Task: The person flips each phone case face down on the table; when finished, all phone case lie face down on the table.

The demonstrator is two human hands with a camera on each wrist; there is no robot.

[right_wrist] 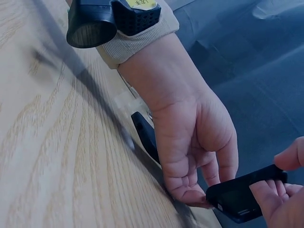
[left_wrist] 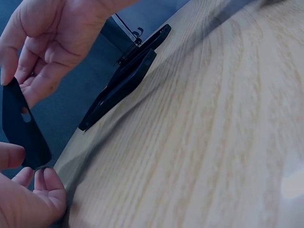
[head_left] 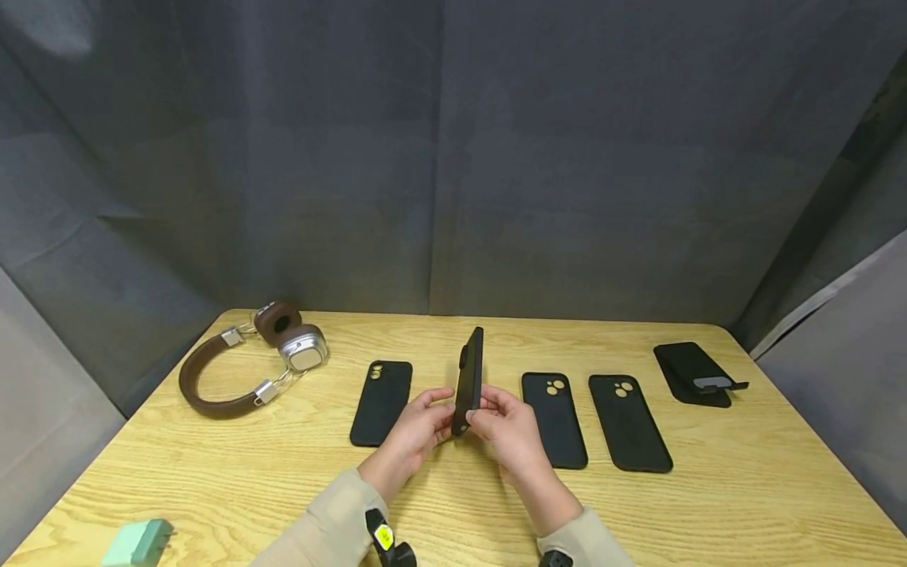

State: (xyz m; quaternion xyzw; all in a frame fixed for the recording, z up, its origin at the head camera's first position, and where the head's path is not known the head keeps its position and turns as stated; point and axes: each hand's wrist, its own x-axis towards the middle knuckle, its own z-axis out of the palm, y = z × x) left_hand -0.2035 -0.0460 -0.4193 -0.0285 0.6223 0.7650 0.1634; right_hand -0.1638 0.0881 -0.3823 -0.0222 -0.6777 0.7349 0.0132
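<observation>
Upright and seen nearly edge-on, a black phone case (head_left: 469, 378) is held between both hands at the middle of the table. My left hand (head_left: 418, 429) grips its lower end from the left. From the other side my right hand (head_left: 512, 431) pinches it, thumb near the bottom edge. In the left wrist view a small opening shows in the case (left_wrist: 23, 128), between the right hand (left_wrist: 57, 42) above and the left hand (left_wrist: 28, 199) below. The right wrist view shows the raised rim of the case (right_wrist: 232, 192) at the left hand's fingertips.
One black case (head_left: 381, 403) lies left of the hands; two more, a nearer case (head_left: 555, 420) and a farther case (head_left: 629, 423), lie right. Brown headphones (head_left: 220, 405) rest at back left, a mint-green plug charger (head_left: 138, 542) at front left, a flat black folding holder (head_left: 690, 366) at far right.
</observation>
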